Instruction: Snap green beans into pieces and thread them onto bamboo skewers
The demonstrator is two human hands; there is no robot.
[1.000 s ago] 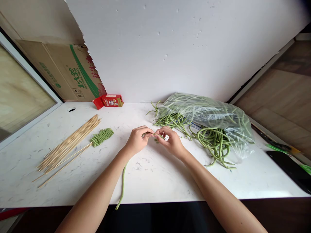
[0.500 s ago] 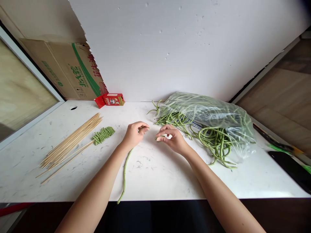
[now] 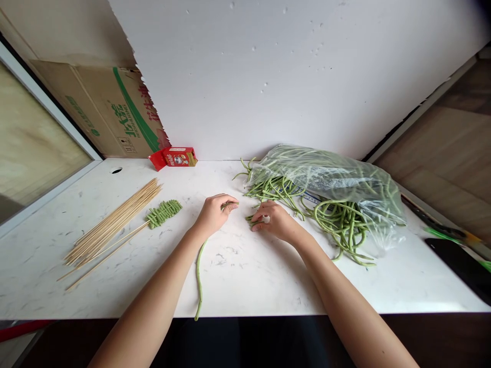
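The long bean (image 3: 199, 286) is in your left hand (image 3: 213, 214), pinched between thumb and fingers; a short stub shows beyond the fingertips, and the rest trails out below your wrist toward you, down to the near edge of the table (image 3: 249, 286). So this bean looks only partly broken up, with a good length left.

Just across from that pinch, your right hand (image 3: 274, 220) is lowered over a few short bean pieces (image 3: 250, 219), thumb and fingers curled around a small gap; you can't tell from here whether a piece is caught between them. These pieces lie loose, not on any stick.

To the left of your grip, one cluster of bean pieces (image 3: 163, 213), packed in a row and apparently threaded on two sticks, looks finished. Beside it, further left, lies a thick bundle of bare sticks (image 3: 113, 225), seemingly unused.

Beyond your right hand, plenty looks untouched: uncut beans (image 3: 341, 225) spill out of a clear plastic bag (image 3: 330, 166), with more inside. Farther off, past your left hand, sits a red packet (image 3: 180, 157) near the back panel (image 3: 245, 92).
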